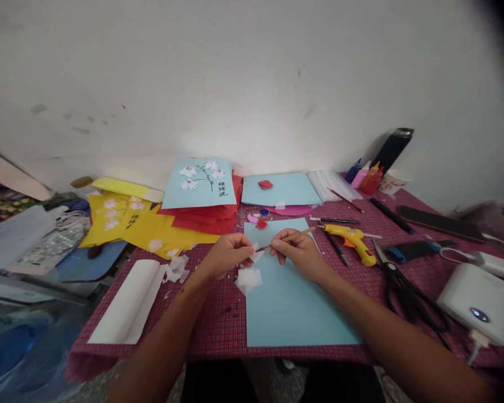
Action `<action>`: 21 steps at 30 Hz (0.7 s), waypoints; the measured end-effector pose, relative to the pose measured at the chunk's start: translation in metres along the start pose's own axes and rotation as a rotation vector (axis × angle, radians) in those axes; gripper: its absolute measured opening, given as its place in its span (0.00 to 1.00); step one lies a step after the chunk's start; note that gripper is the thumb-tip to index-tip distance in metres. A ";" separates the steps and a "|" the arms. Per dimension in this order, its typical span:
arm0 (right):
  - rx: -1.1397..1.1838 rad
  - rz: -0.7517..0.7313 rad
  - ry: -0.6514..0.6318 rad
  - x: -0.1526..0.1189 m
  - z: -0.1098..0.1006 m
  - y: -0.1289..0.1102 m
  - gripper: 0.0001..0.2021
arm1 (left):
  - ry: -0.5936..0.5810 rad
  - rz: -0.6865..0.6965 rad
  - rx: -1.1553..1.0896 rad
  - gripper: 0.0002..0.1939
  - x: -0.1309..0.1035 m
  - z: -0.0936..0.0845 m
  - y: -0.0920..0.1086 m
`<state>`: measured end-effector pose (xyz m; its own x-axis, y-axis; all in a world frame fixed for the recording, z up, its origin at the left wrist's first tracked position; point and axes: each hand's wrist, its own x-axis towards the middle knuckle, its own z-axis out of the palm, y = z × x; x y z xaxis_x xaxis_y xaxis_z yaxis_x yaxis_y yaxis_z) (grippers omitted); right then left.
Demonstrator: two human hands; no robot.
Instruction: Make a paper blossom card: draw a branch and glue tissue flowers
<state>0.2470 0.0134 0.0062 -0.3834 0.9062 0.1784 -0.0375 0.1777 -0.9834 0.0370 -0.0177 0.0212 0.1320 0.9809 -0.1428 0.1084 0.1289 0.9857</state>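
Observation:
My left hand (230, 256) pinches a small piece of white tissue paper (257, 256) between thumb and fingers. In my right hand (297, 252) is a thin wooden paintbrush (306, 231), its dark tip pointing left at the tissue piece; whether it touches cannot be told. Both hands are above the upper part of a light blue sheet of paper (298, 313). A small pile of white tissue squares (248, 278) lies over the sheet's left edge. Just beyond the hands are small dabs of red paint (261, 224), pink paint (252, 218) and dark blue paint (264, 212).
At the back left, a blue flower picture (199, 184) tops red paper (205, 218). Yellow sheets (151, 226), tissue scraps (177, 267) and folded white paper (128, 302) lie left. Rightward are a yellow glue gun (353, 240), black scissors (407, 296), paint bottles (372, 178) and a white power bank (481, 299).

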 end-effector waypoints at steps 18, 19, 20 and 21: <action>0.060 0.035 0.045 0.002 0.000 0.003 0.12 | -0.054 0.011 -0.086 0.12 0.001 0.005 -0.001; 0.063 0.040 0.045 0.002 0.000 0.003 0.12 | -0.045 0.018 -0.086 0.12 0.001 0.006 -0.001; 0.060 0.042 0.046 0.002 0.000 0.004 0.13 | -0.035 0.025 -0.085 0.12 0.001 0.007 -0.002; 0.054 0.041 0.047 0.002 0.000 0.004 0.13 | -0.025 0.030 -0.083 0.11 0.001 0.008 -0.002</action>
<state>0.2457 0.0155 0.0026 -0.3419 0.9296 0.1377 -0.0732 0.1197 -0.9901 0.0447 -0.0177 0.0182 0.1584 0.9807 -0.1145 0.0223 0.1124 0.9934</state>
